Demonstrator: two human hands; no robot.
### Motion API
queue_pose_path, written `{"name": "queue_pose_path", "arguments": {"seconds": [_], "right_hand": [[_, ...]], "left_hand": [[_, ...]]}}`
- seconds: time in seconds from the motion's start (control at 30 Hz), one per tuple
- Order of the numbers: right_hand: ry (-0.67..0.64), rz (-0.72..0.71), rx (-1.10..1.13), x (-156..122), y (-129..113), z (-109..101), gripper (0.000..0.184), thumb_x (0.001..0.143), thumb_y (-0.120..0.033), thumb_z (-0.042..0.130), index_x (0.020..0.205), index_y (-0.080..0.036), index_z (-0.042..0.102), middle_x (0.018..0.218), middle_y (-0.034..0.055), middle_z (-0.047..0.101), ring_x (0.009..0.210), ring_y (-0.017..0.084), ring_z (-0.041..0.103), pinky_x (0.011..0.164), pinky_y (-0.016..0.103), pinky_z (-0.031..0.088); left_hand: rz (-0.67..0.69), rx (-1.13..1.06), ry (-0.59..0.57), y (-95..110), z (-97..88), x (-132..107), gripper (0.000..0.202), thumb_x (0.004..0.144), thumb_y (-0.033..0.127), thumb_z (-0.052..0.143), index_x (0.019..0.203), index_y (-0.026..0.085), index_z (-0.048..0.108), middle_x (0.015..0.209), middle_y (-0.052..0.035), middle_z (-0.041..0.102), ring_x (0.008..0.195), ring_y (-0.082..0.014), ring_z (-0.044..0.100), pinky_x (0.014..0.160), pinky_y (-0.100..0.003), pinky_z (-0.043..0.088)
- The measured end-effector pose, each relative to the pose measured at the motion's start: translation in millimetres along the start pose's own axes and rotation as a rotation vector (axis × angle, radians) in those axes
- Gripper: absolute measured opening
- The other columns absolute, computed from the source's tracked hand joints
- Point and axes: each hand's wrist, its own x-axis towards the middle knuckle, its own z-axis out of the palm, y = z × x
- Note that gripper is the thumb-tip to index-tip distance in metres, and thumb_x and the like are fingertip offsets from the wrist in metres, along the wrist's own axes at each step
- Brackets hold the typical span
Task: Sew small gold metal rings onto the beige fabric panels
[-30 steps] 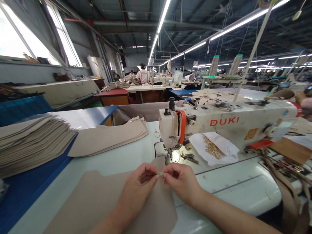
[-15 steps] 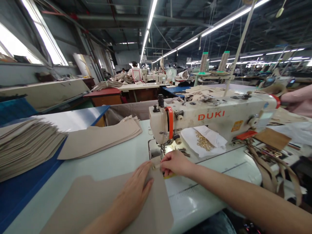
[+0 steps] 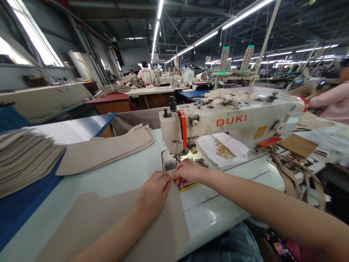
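In the head view, the beige fabric panel (image 3: 89,214) lies at the desk's (image 3: 117,183) near edge, reaching toward the sewing machine's (image 3: 231,118) needle. The left hand (image 3: 154,191) presses on it, fingers bent; the right hand's (image 3: 187,172) fingertips bunch at its far end. I cannot tell what either grip holds. Beneath the machine's arm, opened white paper (image 3: 236,147) cradles gold-coloured metal fittings (image 3: 223,149).

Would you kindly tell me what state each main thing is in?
Left hand: resting on fabric panel
Right hand: fingers curled at panel's edge, grip hidden
Fabric panel: lying flat
White wrapping: open, exposing gold-coloured pieces
Sewing machine: running or stopped, cannot tell
Thread cones: upright
Ceiling lights: lit
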Motion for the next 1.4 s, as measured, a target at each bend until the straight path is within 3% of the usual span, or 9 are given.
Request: {"name": "queue_pose_path", "arguments": {"seconds": [0.27, 0.4, 0.53, 0.6, 0.7, 0.77, 1.13, 1.27, 1.4], "right_hand": [[0.013, -0.069, -0.239, 5.2, -0.4, -4.1, 0.025, 0.071, -0.01, 0.054, 0.048, -0.016, 0.049, 0.043, -0.0046, 0.054, 0.04, 0.009, 0.054, 0.042, 0.017, 0.044], [0.122, -0.209, -0.444, 1.8, 4.8, -6.0, 0.017, 0.07, -0.011, 0.055, 0.054, -0.016, 0.057, 0.052, -0.001, 0.06, 0.055, 0.015, 0.061, 0.055, 0.022, 0.046], [0.246, -0.415, -0.623, -17.2, 22.5, -12.5, 0.011, 0.078, -0.013, 0.055, 0.075, -0.017, 0.065, 0.082, 0.0041, 0.067, 0.081, 0.019, 0.059, 0.075, 0.029, 0.042], [0.223, -0.562, -0.769, -30.5, 35.1, -17.6, 0.013, 0.083, -0.015, 0.053, 0.079, -0.017, 0.065, 0.089, 0.0058, 0.065, 0.086, 0.02, 0.056, 0.078, 0.031, 0.04], [0.13, -0.946, -1.14, -47.4, 50.9, -23.5, 0.017, 0.09, -0.015, 0.048, 0.092, -0.015, 0.064, 0.09, 0.0071, 0.063, 0.089, 0.019, 0.053, 0.079, 0.03, 0.041], [0.117, -1.084, -1.258, -52.6, 56.1, -23.8, 0.017, 0.092, -0.016, 0.047, 0.103, -0.013, 0.061, 0.093, 0.0073, 0.062, 0.091, 0.019, 0.051, 0.082, 0.03, 0.041], [0.303, -1.202, -1.203, -34.3, 57.1, -7.0, 0.02, 0.093, -0.025, 0.047, 0.084, -0.014, 0.06, 0.084, 0.0048, 0.063, 0.086, 0.018, 0.053, 0.084, 0.031, 0.042], [0.239, -1.228, -1.211, -36.8, 56.5, -5.1, 0.014, 0.093, -0.018, 0.047, 0.092, -0.014, 0.06, 0.098, 0.0057, 0.064, 0.096, 0.018, 0.053, 0.089, 0.031, 0.04], [0.169, -1.185, -1.199, -34.8, 58.1, -2.9, 0.017, 0.094, -0.019, 0.045, 0.09, -0.014, 0.061, 0.097, 0.0054, 0.065, 0.098, 0.018, 0.053, 0.088, 0.031, 0.041]], "left_hand": [[-0.01, 0.026, -0.038, -1.4, 4.1, -0.4, 0.019, 0.083, 0.012, 0.044, 0.071, 0.017, 0.057, 0.073, -0.0042, 0.065, 0.072, -0.0181, 0.06, 0.068, -0.03, 0.051], [-0.027, 0.024, -0.09, -0.9, 4.2, 2.5, 0.017, 0.082, 0.012, 0.045, 0.072, 0.018, 0.057, 0.075, -0.0043, 0.066, 0.074, -0.0184, 0.06, 0.069, -0.03, 0.051], [-0.048, 0.015, -0.105, -1.0, 3.4, 3.9, 0.017, 0.08, 0.01, 0.045, 0.071, 0.018, 0.058, 0.075, -0.0046, 0.066, 0.074, -0.0188, 0.06, 0.069, -0.031, 0.051], [-0.052, -0.009, -0.109, -1.4, 2.9, 3.6, 0.017, 0.08, 0.01, 0.046, 0.072, 0.018, 0.058, 0.077, -0.0049, 0.066, 0.075, -0.0188, 0.06, 0.07, -0.03, 0.051], [-0.061, -0.048, -0.108, -1.5, 2.1, 3.4, 0.017, 0.08, 0.01, 0.046, 0.072, 0.018, 0.058, 0.078, -0.0046, 0.066, 0.077, -0.0181, 0.06, 0.072, -0.03, 0.051], [-0.068, -0.064, -0.104, -1.4, 1.5, 3.9, 0.017, 0.08, 0.01, 0.046, 0.072, 0.018, 0.058, 0.078, -0.004, 0.066, 0.077, -0.0177, 0.06, 0.073, -0.03, 0.051], [-0.009, -0.042, -0.107, -4.1, 0.7, 3.5, 0.019, 0.085, 0.013, 0.044, 0.074, 0.018, 0.058, 0.073, -0.0033, 0.065, 0.072, -0.0171, 0.059, 0.068, -0.029, 0.05], [0.008, -0.024, -0.09, -4.5, 3.1, 1.6, 0.018, 0.086, 0.013, 0.044, 0.075, 0.018, 0.058, 0.073, -0.003, 0.065, 0.071, -0.0168, 0.059, 0.068, -0.029, 0.05], [0.025, -0.027, -0.053, -5.1, 5.8, 0.9, 0.019, 0.087, 0.014, 0.043, 0.076, 0.018, 0.058, 0.074, -0.0032, 0.066, 0.072, -0.0165, 0.06, 0.069, -0.028, 0.05]]}}
